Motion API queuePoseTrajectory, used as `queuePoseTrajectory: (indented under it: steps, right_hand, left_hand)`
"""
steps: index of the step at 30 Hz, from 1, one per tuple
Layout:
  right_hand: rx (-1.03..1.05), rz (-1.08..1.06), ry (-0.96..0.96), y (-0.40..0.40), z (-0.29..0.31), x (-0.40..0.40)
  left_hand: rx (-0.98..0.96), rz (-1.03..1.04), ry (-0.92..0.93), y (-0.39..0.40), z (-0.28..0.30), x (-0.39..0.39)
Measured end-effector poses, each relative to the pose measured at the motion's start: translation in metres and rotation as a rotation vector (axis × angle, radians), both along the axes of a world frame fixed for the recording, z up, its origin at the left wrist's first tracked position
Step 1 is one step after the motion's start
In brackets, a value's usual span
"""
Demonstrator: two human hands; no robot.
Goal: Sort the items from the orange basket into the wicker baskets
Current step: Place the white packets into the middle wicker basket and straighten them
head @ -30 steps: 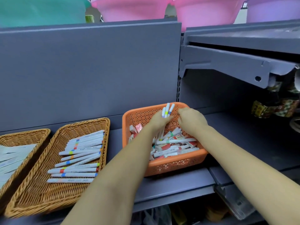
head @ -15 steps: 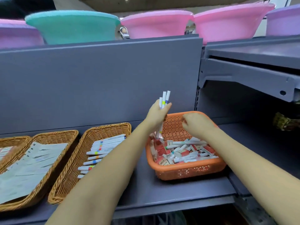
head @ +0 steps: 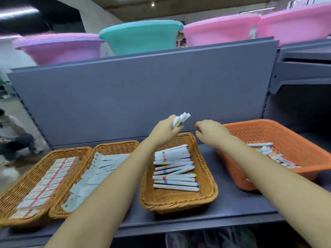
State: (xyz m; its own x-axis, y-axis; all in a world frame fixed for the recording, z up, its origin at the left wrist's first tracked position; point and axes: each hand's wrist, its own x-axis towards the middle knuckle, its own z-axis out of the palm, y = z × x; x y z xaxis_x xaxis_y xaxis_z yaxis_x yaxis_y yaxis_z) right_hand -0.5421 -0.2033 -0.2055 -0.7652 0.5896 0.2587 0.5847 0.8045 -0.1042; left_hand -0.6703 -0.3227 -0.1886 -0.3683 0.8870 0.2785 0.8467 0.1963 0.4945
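Left hand (head: 165,130) gripping a bunch of pens (head: 180,119) above the pen basket (head: 206,192).

The pens are sticking up toward 1 o'clock from the curled fingers, over the far rim of the pen basket, where more white pens with coloured bands are lying in rows; any print on them is too small to read. The right hand (head: 208,132) is hovering at 3 o'clock of the left, fingers curled; whether it is holding anything cannot be told. The orange basket (head: 268,133) is sitting further toward 3 o'clock, holding leftover pens and small packs. At 9 o'clock two more wicker baskets are holding white sleeves (head: 100,169) and red-edged cards (head: 46,183), writing illegible. Basins (head: 141,38) are lining the top shelf.
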Motion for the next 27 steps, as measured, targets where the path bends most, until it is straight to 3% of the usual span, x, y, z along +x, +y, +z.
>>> queuePoseTrajectory:
  steps: [6,11,18,23,27]
  right_hand:
    - [-0.044,0.016,0.015,-0.049,-0.011,-0.04]
    - [-0.101,0.061,0.0,-0.071,-0.028,-0.057]
    - [-0.297,0.211,0.074,-0.078,-0.039,-0.066]
    - [-0.365,0.224,0.17,-0.068,-0.042,-0.062]
    - [-0.39,0.21,0.132,-0.054,-0.045,-0.051]
  left_hand:
    - [-0.237,0.011,0.379,-0.049,-0.018,-0.049]
    - [-0.331,0.002,0.508,-0.068,-0.036,-0.069]
    - [-0.365,-0.026,0.517,-0.068,-0.046,-0.068]
    - [-0.336,-0.052,0.48,-0.06,-0.045,-0.063]
    - [-0.378,-0.061,0.424,-0.055,-0.047,-0.065]
